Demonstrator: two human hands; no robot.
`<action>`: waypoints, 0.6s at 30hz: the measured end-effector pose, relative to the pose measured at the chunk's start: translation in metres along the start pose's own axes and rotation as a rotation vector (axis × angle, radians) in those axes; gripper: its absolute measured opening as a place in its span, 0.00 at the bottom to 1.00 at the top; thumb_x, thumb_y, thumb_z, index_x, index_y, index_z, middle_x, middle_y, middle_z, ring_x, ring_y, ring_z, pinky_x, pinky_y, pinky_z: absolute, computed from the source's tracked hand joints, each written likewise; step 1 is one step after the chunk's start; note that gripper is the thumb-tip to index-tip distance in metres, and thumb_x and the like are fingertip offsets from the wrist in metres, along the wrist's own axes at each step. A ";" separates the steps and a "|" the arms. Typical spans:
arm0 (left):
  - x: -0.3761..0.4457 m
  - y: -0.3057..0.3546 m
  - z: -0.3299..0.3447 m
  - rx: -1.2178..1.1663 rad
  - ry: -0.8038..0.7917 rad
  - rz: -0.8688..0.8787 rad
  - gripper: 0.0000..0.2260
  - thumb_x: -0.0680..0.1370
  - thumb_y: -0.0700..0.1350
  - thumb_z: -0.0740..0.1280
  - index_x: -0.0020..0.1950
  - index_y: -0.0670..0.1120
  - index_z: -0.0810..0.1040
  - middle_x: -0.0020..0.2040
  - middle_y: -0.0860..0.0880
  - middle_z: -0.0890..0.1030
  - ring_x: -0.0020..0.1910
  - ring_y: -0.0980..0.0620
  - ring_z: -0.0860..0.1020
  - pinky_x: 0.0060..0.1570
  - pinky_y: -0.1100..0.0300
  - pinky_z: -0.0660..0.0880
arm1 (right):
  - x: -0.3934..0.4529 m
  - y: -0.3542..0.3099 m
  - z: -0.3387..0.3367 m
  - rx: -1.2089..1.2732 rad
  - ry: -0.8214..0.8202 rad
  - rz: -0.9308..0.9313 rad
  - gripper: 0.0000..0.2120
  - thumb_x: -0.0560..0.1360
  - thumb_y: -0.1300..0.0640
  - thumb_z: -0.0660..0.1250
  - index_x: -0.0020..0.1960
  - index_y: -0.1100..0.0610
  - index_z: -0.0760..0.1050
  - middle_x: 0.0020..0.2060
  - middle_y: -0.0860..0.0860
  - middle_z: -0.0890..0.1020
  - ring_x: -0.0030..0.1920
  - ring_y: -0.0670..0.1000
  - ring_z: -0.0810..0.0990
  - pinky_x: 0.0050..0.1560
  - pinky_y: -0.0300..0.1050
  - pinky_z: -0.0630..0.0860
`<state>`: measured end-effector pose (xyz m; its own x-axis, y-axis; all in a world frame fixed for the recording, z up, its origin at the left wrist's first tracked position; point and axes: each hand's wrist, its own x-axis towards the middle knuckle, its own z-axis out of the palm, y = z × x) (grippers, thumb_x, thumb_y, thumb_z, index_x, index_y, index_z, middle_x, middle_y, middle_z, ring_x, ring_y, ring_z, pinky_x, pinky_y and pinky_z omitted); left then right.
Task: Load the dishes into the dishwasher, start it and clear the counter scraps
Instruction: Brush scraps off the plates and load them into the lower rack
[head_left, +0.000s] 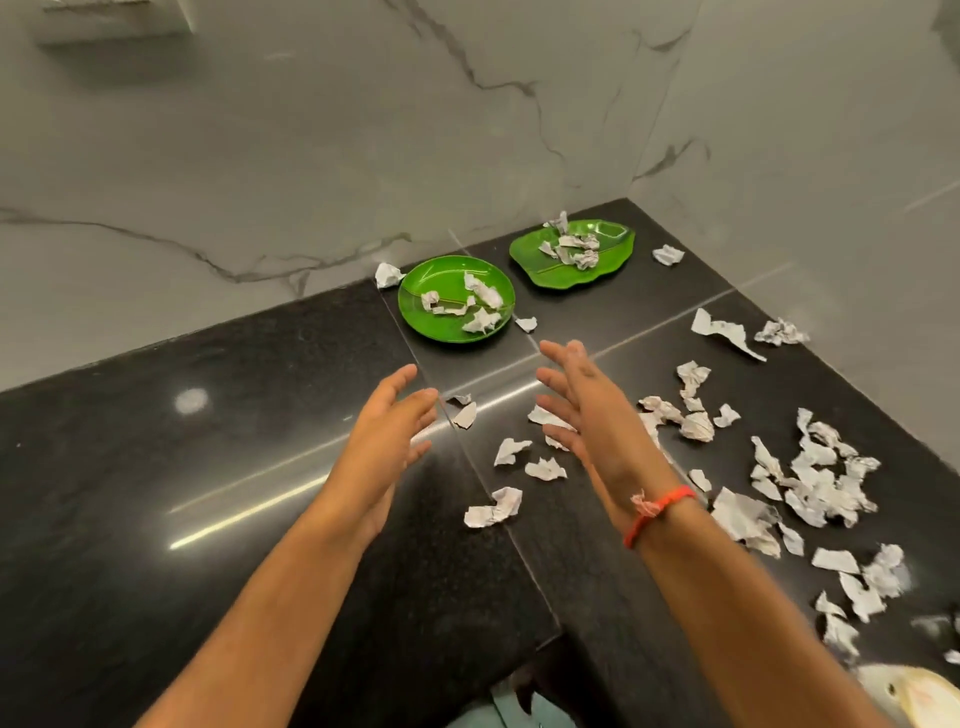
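Two green plates, the round plate (456, 299) at 12 o'clock and the leaf plate (572, 253) at 1, sit unloaded, paper scraps (815, 480) litter the counter (208, 467) at 3, and your left hand (387, 431) and right hand (582, 400) hover apart, fingers spread, holding nothing.

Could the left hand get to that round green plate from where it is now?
Probably yes. The left hand is open, holds nothing and hovers above the black counter, pointing toward the round green plate. Only bare counter lies between them; the paper scraps sit off to the side.
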<state>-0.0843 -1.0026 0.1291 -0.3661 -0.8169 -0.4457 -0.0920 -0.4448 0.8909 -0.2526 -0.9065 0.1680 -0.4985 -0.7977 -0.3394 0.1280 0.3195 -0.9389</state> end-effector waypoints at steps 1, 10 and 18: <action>0.011 0.002 -0.003 -0.005 0.007 -0.010 0.21 0.83 0.46 0.66 0.75 0.57 0.69 0.59 0.58 0.78 0.66 0.52 0.77 0.68 0.49 0.74 | 0.012 -0.003 0.004 -0.015 -0.019 0.027 0.22 0.84 0.39 0.50 0.74 0.42 0.69 0.72 0.50 0.73 0.69 0.52 0.74 0.71 0.55 0.70; 0.111 0.017 -0.022 0.017 0.062 -0.061 0.24 0.83 0.47 0.65 0.79 0.54 0.64 0.66 0.52 0.76 0.66 0.51 0.75 0.66 0.52 0.73 | 0.108 -0.026 0.040 -0.169 -0.144 0.159 0.27 0.83 0.36 0.50 0.77 0.46 0.65 0.75 0.52 0.69 0.64 0.53 0.73 0.68 0.54 0.70; 0.186 0.005 -0.015 0.108 0.127 -0.048 0.26 0.82 0.46 0.66 0.79 0.51 0.63 0.55 0.53 0.78 0.57 0.54 0.77 0.61 0.53 0.74 | 0.198 -0.017 0.046 -0.266 0.033 0.153 0.24 0.84 0.44 0.54 0.72 0.57 0.72 0.69 0.54 0.75 0.65 0.54 0.74 0.69 0.51 0.69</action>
<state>-0.1386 -1.1624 0.0498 -0.2393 -0.8386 -0.4893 -0.2081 -0.4480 0.8695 -0.3145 -1.0935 0.1144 -0.5188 -0.7143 -0.4697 -0.0231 0.5610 -0.8275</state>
